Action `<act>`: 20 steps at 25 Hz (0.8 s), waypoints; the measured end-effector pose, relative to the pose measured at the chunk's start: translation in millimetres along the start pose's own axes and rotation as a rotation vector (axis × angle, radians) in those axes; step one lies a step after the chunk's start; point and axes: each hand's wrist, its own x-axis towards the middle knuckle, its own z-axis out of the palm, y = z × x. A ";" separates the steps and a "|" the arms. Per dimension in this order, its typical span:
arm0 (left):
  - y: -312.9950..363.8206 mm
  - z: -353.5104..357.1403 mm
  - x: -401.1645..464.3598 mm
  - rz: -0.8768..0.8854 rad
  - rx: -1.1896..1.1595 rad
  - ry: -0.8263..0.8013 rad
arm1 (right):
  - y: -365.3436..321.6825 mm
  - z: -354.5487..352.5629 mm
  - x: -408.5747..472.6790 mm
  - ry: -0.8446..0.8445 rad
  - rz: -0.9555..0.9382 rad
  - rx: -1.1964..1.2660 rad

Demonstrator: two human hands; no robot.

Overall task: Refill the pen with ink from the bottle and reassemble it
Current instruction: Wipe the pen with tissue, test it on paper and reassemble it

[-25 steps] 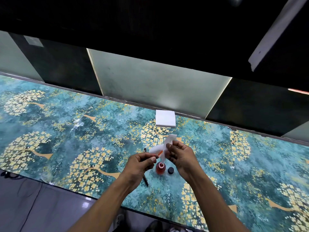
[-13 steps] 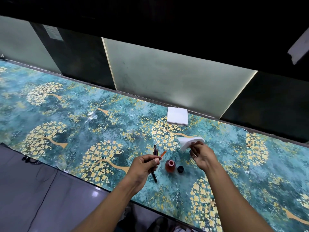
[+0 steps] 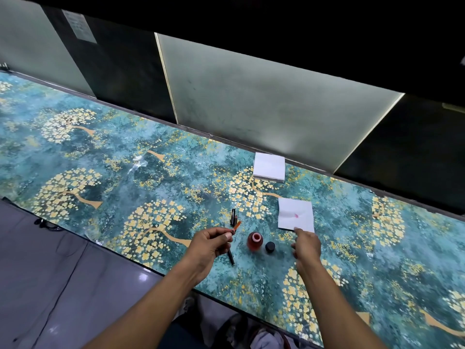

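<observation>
My left hand (image 3: 210, 244) pinches the pen's front section with its orange ink tube (image 3: 236, 225) pointing up and right. The open red ink bottle (image 3: 255, 241) stands on the table just right of that hand, its black cap (image 3: 270, 247) beside it. A black pen barrel (image 3: 230, 256) lies under my left hand and another black pen part (image 3: 233, 217) lies just beyond it. My right hand (image 3: 305, 246) hovers empty, fingers loosely apart, at the near edge of a white tissue (image 3: 296, 217) with a pink ink spot.
A stack of white tissues (image 3: 268, 167) lies near the back wall. The table (image 3: 125, 172) has a teal cover with gold trees; its front edge runs diagonally past my forearms. Grey floor and a black cable lie at the left.
My right hand has laid the tissue flat on the table and let go of it. My left hand still holds the pen section; the view has shifted left.
</observation>
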 end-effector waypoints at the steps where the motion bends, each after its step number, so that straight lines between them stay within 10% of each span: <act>1: -1.3 0.3 -0.2 -0.002 0.013 0.001 | -0.1 1.1 -8.7 -0.037 -0.039 -0.032; 11: -14.1 -18.7 -5.2 -0.009 0.070 0.129 | 8.4 48.9 -113.4 -0.387 -0.845 -0.612; 20: -1.7 -46.2 -12.3 0.069 0.058 0.234 | 41.9 101.2 -108.0 -0.454 -0.986 -1.229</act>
